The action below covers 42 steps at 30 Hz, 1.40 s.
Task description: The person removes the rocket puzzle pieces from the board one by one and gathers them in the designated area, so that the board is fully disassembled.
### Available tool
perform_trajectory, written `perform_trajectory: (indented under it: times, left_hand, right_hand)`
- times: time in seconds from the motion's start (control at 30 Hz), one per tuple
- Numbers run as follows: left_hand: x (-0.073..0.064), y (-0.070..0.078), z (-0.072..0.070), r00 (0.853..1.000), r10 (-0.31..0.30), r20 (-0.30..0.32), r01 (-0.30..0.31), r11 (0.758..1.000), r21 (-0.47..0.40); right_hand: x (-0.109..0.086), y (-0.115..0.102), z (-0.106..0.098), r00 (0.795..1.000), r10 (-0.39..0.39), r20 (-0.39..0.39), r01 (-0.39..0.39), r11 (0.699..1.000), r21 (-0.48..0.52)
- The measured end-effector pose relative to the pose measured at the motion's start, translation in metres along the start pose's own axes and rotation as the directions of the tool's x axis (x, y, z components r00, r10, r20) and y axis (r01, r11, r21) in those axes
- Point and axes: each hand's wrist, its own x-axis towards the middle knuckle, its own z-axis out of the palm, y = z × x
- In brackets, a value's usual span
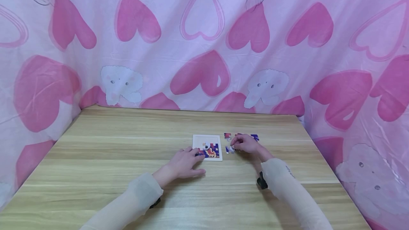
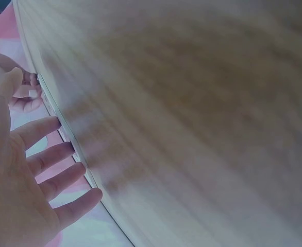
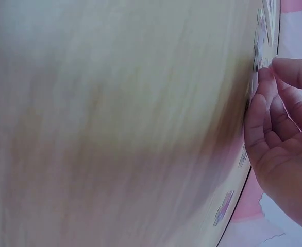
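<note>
A square white puzzle tray [image 1: 207, 136] lies on the wooden table, its lower part filled with purple, red and yellow pieces and its upper part showing bare board. My left hand [image 1: 185, 163] is spread, palm down, with its fingertips at the tray's lower left edge; the left wrist view shows the same hand [image 2: 32, 164] with straight, parted fingers. Right of the tray, my right hand [image 1: 246, 143] pinches a small, pale puzzle piece [image 1: 232, 147] between thumb and fingertips, most of it hidden. In the right wrist view the thumb and forefinger of this hand [image 3: 285, 118] meet.
Loose puzzle pieces lie around my right hand: a red and purple one [image 1: 227, 135] behind the fingertips, a dark blue one [image 1: 255, 137] beyond the knuckles. A pink heart-print curtain [image 1: 198, 74] hangs along the table's back edge and both sides.
</note>
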Motion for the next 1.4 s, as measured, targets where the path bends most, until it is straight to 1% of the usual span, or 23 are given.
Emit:
perform_trajectory:
  times: [0.13,0.27,0.4,0.5,0.63,0.73,1.03,1.23,1.4]
  left_hand:
    - [0.000,0.000,0.000,1.000,0.001,0.000,-0.001,1.000,0.003]
    - [0.000,-0.001,0.000,1.000,0.002,-0.002,-0.002,1.000,0.008]
    - [0.000,-0.001,0.000,1.000,0.000,0.006,0.000,1.000,0.013]
    - [0.001,-0.001,0.000,1.000,0.003,0.006,-0.003,1.000,0.021]
    - [0.001,-0.001,0.001,1.000,0.013,-0.006,-0.013,0.999,0.035]
    - [0.001,-0.001,0.002,1.000,0.014,-0.009,-0.014,0.999,0.037]
    - [0.001,-0.002,0.003,1.000,0.008,-0.011,-0.007,0.999,0.036]
    - [0.002,-0.002,0.004,1.000,0.008,-0.010,-0.008,0.999,0.035]
    - [0.002,-0.002,0.003,1.000,0.007,-0.007,-0.007,0.999,0.033]
  right_hand:
    - [0.001,-0.008,0.005,0.999,-0.024,-0.028,0.024,0.999,-0.021]
    - [0.006,-0.018,0.015,0.995,-0.087,-0.044,0.087,0.996,0.002]
    - [0.011,-0.031,0.028,0.991,-0.128,-0.049,0.127,0.992,-0.022]
    - [0.015,-0.041,0.036,0.990,-0.135,-0.033,0.134,0.990,-0.039]
    - [0.021,-0.050,0.044,0.983,-0.181,-0.002,0.181,0.981,-0.074]
    - [0.025,-0.054,0.048,0.980,-0.198,0.020,0.199,0.975,-0.101]
    - [0.033,-0.060,0.050,0.988,-0.123,0.094,0.137,0.977,-0.161]
    - [0.037,-0.062,0.051,0.992,-0.063,0.105,0.084,0.975,-0.208]
    - [0.038,-0.064,0.051,0.991,-0.055,0.121,0.082,0.970,-0.229]
